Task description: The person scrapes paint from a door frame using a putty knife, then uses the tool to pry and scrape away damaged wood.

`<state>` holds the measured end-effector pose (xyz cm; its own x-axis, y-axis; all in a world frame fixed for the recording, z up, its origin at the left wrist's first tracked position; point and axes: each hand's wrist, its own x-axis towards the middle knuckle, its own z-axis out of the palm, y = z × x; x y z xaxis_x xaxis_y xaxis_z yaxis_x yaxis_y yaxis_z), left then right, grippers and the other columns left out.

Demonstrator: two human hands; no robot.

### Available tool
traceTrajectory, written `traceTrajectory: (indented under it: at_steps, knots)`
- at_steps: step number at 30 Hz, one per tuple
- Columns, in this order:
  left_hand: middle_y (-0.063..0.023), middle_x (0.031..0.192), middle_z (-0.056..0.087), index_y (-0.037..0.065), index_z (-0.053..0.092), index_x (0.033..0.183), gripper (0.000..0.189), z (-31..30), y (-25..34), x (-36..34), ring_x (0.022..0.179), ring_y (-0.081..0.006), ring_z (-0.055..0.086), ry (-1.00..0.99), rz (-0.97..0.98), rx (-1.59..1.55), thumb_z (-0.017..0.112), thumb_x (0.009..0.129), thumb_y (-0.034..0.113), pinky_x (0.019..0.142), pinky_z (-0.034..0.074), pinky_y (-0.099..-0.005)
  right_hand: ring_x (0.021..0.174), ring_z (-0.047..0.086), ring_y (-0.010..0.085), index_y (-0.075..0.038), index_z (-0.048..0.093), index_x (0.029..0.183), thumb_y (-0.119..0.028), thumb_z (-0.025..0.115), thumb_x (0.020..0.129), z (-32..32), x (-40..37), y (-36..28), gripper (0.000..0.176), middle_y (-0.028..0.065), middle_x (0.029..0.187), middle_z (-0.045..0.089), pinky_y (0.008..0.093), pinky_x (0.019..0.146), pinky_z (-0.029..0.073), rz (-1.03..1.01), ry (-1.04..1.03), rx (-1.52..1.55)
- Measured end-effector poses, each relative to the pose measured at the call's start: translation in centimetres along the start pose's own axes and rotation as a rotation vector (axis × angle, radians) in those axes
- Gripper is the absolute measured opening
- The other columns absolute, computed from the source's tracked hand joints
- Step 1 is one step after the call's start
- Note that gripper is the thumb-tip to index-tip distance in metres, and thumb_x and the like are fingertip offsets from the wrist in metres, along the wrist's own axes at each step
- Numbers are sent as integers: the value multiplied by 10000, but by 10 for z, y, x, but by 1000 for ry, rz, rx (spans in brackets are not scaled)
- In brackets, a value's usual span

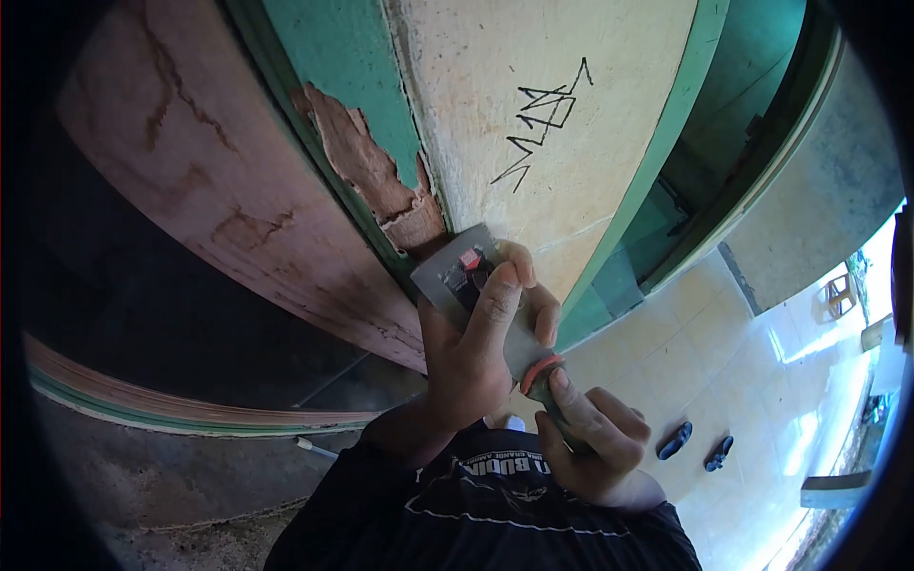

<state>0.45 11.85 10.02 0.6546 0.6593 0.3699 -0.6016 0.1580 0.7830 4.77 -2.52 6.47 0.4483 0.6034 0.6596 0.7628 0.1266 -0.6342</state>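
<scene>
A putty knife (pixel 526 344) with a wide grey blade, a red label and a green-and-red handle is held between both my hands. My left hand (pixel 476 338) is closed around the blade, thumb laid over its face near the label. Around the handle, the fingers of my right hand (pixel 602 443) are wrapped. The blade's broad edge sits right at the lower end of a broken brown patch (pixel 357 157) on the green door frame (pixel 333 57). Torn, ragged layers show in that patch.
A cream wall (pixel 562 181) with black scribbles rises beside the frame. To the left stands a stained, pinkish door panel (pixel 219 190). Two dark sandals (pixel 676 441) lie on the tiled floor (pixel 666 381) at right, and a small stool (pixel 839 296) stands farther off.
</scene>
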Motion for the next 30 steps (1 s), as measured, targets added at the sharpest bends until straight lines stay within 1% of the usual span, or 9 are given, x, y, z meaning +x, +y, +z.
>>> traceTrajectory:
  at_steps: [2,13,15,20,21,23,25,27,30]
  knots:
    - [-62,704,468,-2,488,888,150,6,4,3,478,-130,485,19,51,44,465,937,138,441,387,-241,392,457,124,-85,633,1154,-9,746,626,-3,4,0,545,14,563,465,275,367,377,2,-6,1]
    - [-61,734,480,3,486,864,136,4,0,2,478,-127,477,25,42,21,473,927,123,446,387,-236,411,436,114,-36,610,1169,66,699,611,-2,3,-1,574,57,536,471,234,415,325,-14,24,38]
    - [-60,729,480,3,485,863,136,5,1,4,478,-127,478,7,80,31,473,926,123,446,386,-233,409,486,140,-96,623,1172,-2,736,647,-1,0,0,545,29,569,475,284,395,404,31,-22,-27]
    - [-61,781,492,3,486,876,145,6,9,5,494,-128,486,-1,9,26,473,931,136,444,385,-238,417,499,145,-94,620,1175,2,737,649,-5,6,-8,547,37,589,507,275,404,411,38,-11,-11]
    - [-61,781,492,3,486,876,145,4,7,3,494,-128,486,2,7,27,473,931,136,444,385,-238,420,503,145,-92,619,1177,3,737,651,-6,6,-8,547,42,595,516,273,407,413,48,-37,-26]
    - [-65,608,517,28,477,899,172,2,3,2,540,-102,494,-14,26,35,462,958,189,498,379,-223,421,504,145,-87,618,1178,5,737,652,0,2,-4,547,42,593,516,269,408,411,41,-14,1]
    - [-64,609,518,29,479,898,173,5,8,5,538,-98,491,-16,26,27,461,959,191,497,377,-221,422,505,144,-83,617,1178,6,737,653,0,4,-4,546,42,592,516,265,410,409,23,3,19]
    - [-63,609,518,31,480,897,174,8,11,5,536,-95,487,1,13,16,460,960,192,496,375,-219,482,530,132,-20,586,1197,65,679,668,-4,8,-12,544,104,585,540,228,475,394,25,-6,50]
    - [-61,704,497,9,500,881,160,10,12,6,500,-114,460,-14,-3,62,481,931,160,448,375,-240,494,538,136,-17,579,1204,71,673,672,-9,9,-10,548,109,601,554,229,483,401,62,-73,1]
